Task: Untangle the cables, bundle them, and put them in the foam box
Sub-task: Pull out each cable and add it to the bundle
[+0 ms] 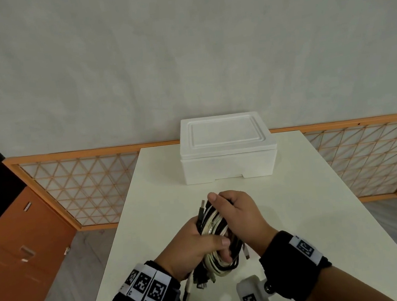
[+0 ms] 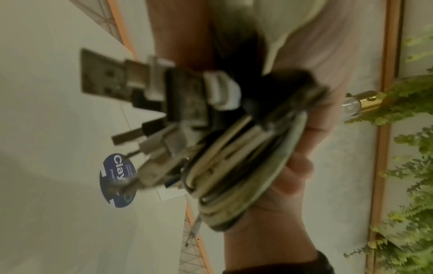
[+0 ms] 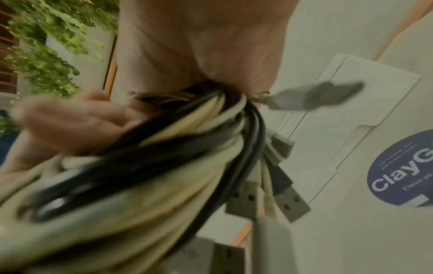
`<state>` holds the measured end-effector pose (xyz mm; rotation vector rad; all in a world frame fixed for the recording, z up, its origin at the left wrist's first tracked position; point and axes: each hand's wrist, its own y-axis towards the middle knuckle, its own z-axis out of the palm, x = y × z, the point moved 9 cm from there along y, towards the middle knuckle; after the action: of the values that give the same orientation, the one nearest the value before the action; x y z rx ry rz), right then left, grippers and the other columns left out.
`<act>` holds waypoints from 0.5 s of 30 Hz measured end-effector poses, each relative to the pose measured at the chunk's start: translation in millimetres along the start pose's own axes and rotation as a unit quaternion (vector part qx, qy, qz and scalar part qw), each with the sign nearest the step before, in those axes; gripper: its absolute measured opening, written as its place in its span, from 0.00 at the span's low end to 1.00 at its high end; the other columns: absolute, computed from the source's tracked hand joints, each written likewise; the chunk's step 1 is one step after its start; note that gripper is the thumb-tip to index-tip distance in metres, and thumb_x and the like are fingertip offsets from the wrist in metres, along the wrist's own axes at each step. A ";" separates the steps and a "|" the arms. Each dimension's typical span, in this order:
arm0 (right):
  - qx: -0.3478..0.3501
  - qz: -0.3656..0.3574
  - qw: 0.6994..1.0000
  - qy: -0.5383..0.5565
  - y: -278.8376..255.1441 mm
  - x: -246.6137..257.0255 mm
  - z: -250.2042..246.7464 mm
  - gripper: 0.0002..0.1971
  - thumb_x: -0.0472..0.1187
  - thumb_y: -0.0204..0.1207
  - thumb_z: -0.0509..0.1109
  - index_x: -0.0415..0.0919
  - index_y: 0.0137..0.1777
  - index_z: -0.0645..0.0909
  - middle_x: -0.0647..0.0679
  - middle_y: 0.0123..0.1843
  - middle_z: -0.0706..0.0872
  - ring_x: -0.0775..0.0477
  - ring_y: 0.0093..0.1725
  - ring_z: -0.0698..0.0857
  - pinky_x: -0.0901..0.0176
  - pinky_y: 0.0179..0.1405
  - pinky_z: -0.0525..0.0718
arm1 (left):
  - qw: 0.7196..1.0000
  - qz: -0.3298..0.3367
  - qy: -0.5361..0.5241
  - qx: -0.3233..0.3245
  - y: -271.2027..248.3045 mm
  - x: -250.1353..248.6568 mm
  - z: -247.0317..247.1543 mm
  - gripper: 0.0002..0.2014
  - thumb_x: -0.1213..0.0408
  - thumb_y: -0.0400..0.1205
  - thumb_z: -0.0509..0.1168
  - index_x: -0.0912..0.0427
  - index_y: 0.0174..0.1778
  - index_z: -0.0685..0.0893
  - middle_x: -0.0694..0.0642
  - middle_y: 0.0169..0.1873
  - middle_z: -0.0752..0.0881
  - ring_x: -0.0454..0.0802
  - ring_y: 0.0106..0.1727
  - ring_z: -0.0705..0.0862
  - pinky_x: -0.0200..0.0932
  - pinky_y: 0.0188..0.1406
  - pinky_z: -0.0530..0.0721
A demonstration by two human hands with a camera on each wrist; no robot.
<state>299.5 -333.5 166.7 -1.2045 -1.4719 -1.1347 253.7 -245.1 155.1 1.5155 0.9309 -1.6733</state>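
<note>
The left hand [image 1: 190, 246] and right hand [image 1: 238, 217] both grip the coiled cables [image 1: 216, 236] above the counter [image 1: 296, 201]. Keep the loops pinched and plugs tucked; the foam box [image 1: 226, 147] beyond needs its lid lifted first.

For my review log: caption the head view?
Both hands grip coiled black-and-white cables before a closed foam box.
</note>
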 end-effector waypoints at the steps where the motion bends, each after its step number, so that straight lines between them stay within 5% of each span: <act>1: 0.011 -0.001 1.000 -0.009 -0.5 3.2 1.6 0.29 0.61 0.70 0.66 0.33 0.26 0.72 0.46 0.23 0.73 0.51 0.25 0.73 0.57 0.28 0.72 | 1.000 0.002 -0.018 0.012 -1.0 -0.9 1.4 0.02 0.68 0.70 0.70 0.62 0.32 0.85 0.58 0.23 0.85 0.55 0.29 0.85 0.47 0.43 0.84; 7: 0.050 0.045 0.998 0.019 0.8 5.0 6.0 0.25 0.47 0.80 0.66 0.45 0.20 0.73 0.53 0.18 0.76 0.55 0.21 0.75 0.62 0.28 0.74 | 0.998 0.020 -0.048 0.033 2.1 -7.6 3.2 0.08 0.66 0.67 0.70 0.59 0.23 0.81 0.53 0.17 0.78 0.50 0.22 0.80 0.47 0.43 0.84; 9: 0.044 0.053 0.998 0.007 2.3 3.1 5.6 0.25 0.52 0.79 0.67 0.40 0.23 0.74 0.51 0.21 0.77 0.54 0.24 0.76 0.60 0.31 0.76 | 0.999 0.019 -0.030 0.015 3.4 -6.0 -2.6 0.10 0.65 0.67 0.70 0.61 0.23 0.79 0.54 0.16 0.76 0.52 0.22 0.79 0.48 0.42 0.84; 12: 0.138 0.054 0.987 0.057 1.5 2.4 14.1 0.36 0.65 0.68 0.72 0.24 0.36 0.76 0.38 0.32 0.79 0.45 0.34 0.78 0.50 0.39 0.76 | 0.999 0.024 -0.021 -0.005 0.3 -3.7 -10.6 0.09 0.63 0.67 0.71 0.60 0.24 0.79 0.53 0.16 0.75 0.52 0.22 0.78 0.48 0.40 0.82; 15: 0.237 0.053 0.960 0.143 -2.6 4.3 20.5 0.40 0.62 0.60 0.80 0.19 0.48 0.77 0.33 0.43 0.82 0.39 0.42 0.81 0.45 0.46 0.78 | 0.998 0.033 -0.044 -0.018 -3.2 -6.9 -17.9 0.07 0.64 0.67 0.71 0.55 0.24 0.81 0.51 0.15 0.73 0.50 0.19 0.77 0.47 0.39 0.81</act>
<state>294.6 -313.0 166.9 -0.7418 -1.3375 -0.7824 260.6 -227.9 161.1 1.4209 0.8503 -1.6534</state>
